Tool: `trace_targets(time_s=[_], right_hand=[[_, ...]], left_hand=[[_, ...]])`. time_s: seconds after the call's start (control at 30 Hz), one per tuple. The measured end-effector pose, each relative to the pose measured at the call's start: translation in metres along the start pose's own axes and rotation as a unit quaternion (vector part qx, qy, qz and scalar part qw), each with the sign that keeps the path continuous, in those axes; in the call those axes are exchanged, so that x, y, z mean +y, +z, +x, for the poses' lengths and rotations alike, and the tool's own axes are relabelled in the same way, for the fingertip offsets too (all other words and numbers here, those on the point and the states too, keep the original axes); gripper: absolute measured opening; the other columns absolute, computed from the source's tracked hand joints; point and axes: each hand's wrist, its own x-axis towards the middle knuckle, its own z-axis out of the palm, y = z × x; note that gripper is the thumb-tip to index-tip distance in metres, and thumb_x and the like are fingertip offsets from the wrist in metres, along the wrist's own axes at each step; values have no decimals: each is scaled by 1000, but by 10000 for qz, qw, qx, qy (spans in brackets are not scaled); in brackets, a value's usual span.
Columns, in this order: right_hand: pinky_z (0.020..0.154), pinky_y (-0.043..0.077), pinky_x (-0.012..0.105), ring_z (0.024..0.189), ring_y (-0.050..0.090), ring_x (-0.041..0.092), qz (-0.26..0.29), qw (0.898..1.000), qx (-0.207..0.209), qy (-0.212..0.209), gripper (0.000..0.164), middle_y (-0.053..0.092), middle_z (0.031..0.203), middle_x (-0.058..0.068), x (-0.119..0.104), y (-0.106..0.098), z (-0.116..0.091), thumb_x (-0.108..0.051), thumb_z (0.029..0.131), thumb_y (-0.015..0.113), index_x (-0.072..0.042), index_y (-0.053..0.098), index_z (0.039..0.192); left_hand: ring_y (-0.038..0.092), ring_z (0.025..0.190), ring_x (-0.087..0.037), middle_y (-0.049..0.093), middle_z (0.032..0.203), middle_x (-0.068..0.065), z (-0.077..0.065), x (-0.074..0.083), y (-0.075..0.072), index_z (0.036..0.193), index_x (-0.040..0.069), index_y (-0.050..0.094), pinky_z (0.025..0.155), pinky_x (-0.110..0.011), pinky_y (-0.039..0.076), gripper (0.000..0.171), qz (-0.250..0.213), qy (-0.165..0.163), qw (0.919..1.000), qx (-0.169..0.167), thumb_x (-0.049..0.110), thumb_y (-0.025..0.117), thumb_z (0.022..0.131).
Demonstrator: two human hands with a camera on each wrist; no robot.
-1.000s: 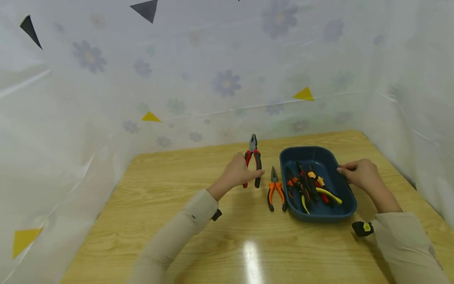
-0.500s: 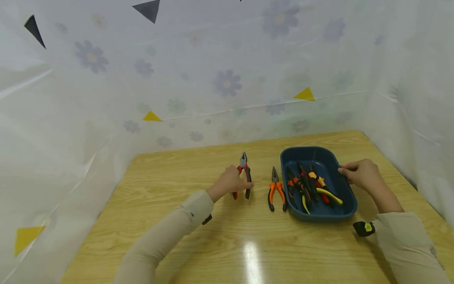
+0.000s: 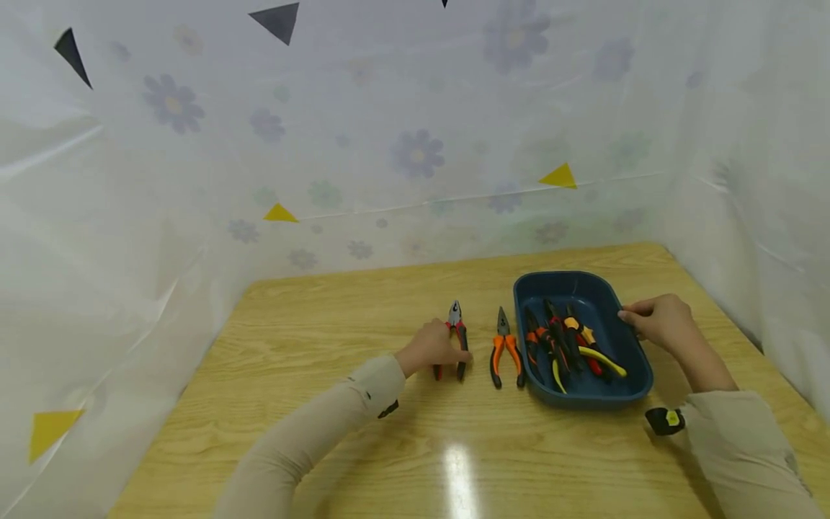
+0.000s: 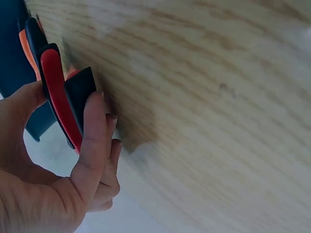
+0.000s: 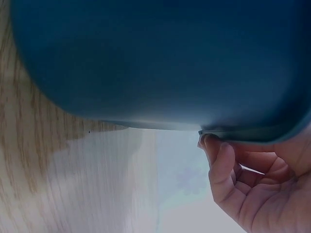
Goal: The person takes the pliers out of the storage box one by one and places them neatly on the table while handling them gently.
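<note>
My left hand [image 3: 433,346] holds red-and-black combination pliers [image 3: 462,339] by the handles, thumb on one side and fingers on the other. Their grey head points away from me, low over the wooden table. In the left wrist view the red-and-black handles [image 4: 59,92] sit between thumb and fingers. My right hand [image 3: 663,321] pinches the right rim of a dark blue tray [image 3: 603,288]; the right wrist view shows the fingertips [image 5: 214,145] at that rim. Between the left hand and the tray lie orange-and-black long-nose pliers [image 3: 504,346], head pointing away.
Several pliers [image 3: 564,339] with black, red, orange and yellow handles lie inside the tray. The wooden table [image 3: 311,339] ends at a flower-patterned plastic sheet [image 3: 363,158] at the back, with similar sheeting at both sides.
My left hand has brought the combination pliers down and nearer to me, first leftward, then slightly back right. My right hand stays on the tray rim.
</note>
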Motion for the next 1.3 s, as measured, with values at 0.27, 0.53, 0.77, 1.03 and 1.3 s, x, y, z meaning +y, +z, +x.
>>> trace_targets(time_s=[0.27,0.53,0.77,1.03,1.3], right_hand=[[66,55,46,72,70,31,13,10000,-30,36,43,62,102,36,0,-1,1,-17,97,57,22,56,116],[68,54,49,71,70,31,-49,10000,2,46,43,63,100,35,-1,-3,0,-18,97,57,21,56,116],[69,54,49,72,70,31,-34,10000,55,30,43,64,99,34,-2,-2,0,-17,98,56,21,56,116],[67,55,48,71,70,32,-132,9998,161,-14,41,62,102,36,-2,0,3,-16,98,56,20,57,115],[63,55,45,68,69,29,-153,9996,190,-115,40,63,101,36,-1,-1,6,-16,98,56,20,57,115]], left_hand=[[41,51,-11,45,67,-2,1,4,6,59,11,50,46,-24,35,48,327,14,9995,1,45,75,81],[60,82,-25,53,117,-20,-8,18,4,73,5,59,67,-29,49,48,930,18,9954,-223,50,69,84],[54,47,-15,48,129,-25,-12,20,8,121,-8,49,46,-25,44,69,298,-200,9989,-317,47,70,85],[59,57,-19,44,134,-26,-11,19,11,120,-7,51,54,-28,47,69,428,-298,9976,-455,54,62,89],[58,54,-17,40,140,-30,-15,23,10,143,-12,27,54,-29,48,86,306,-434,9972,-520,52,56,93]])
